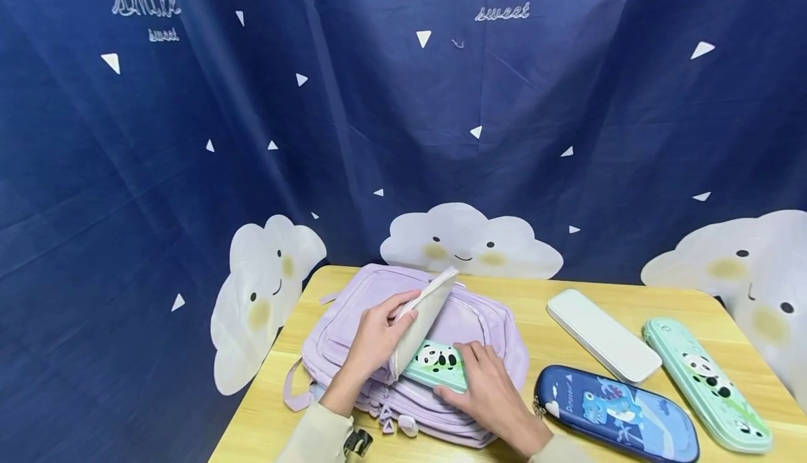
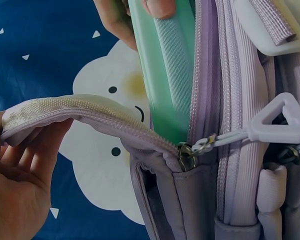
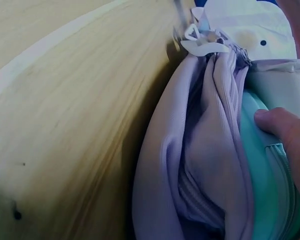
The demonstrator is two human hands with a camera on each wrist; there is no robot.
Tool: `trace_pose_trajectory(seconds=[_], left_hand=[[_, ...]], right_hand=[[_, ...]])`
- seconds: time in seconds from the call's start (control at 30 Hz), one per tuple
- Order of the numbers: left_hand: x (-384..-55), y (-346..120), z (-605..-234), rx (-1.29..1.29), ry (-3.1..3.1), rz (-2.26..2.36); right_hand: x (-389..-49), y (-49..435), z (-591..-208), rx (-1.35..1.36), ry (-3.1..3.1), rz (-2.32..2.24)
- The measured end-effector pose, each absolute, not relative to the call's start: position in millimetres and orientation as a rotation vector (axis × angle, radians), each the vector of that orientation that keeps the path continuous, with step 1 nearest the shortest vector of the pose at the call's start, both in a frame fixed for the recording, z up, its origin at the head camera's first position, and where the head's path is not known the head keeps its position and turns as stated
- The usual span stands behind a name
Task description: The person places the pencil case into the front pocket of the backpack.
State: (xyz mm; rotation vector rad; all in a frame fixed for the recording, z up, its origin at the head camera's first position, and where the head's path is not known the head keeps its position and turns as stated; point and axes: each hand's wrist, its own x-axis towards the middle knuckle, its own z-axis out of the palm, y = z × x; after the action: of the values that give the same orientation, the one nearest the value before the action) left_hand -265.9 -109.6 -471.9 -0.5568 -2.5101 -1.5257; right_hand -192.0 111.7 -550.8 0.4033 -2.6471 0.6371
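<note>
A lilac backpack point(image 1: 359, 302) lies on the table, one zipped pocket opened. My left hand point(image 1: 376, 333) grips the edge of the pocket's pale-lined flap point(image 1: 424, 316) and holds it raised. A mint-green pencil case point(image 1: 435, 359) with pandas sits partly inside that pocket; its inner end is hidden by the flap. My right hand point(image 1: 487, 387) holds the outer end of this case, thumb on the near side, fingers on the far side. The right thumb point(image 3: 280, 122) presses on the green case in the right wrist view. A zipper pull point(image 2: 280, 120) hangs beside the opening in the left wrist view.
Right of the backpack lie a blue dinosaur pencil case point(image 1: 621, 410), a white case point(image 1: 602, 333) and another mint panda case point(image 1: 709, 386). The wooden table point(image 1: 504, 295) ends at a blue cloud-print curtain point(image 1: 378, 99) behind and to the left.
</note>
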Motion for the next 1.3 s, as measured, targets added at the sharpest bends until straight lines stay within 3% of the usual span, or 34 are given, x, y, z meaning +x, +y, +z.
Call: trace_pose_trajectory(seconds=[1.3], left_hand=[[-264.5, -116.3, -470.3, -0.515, -2.479, -1.568]], right_hand=[[-165.8, 153.9, -541.7, 0.387, -2.680, 0.730]])
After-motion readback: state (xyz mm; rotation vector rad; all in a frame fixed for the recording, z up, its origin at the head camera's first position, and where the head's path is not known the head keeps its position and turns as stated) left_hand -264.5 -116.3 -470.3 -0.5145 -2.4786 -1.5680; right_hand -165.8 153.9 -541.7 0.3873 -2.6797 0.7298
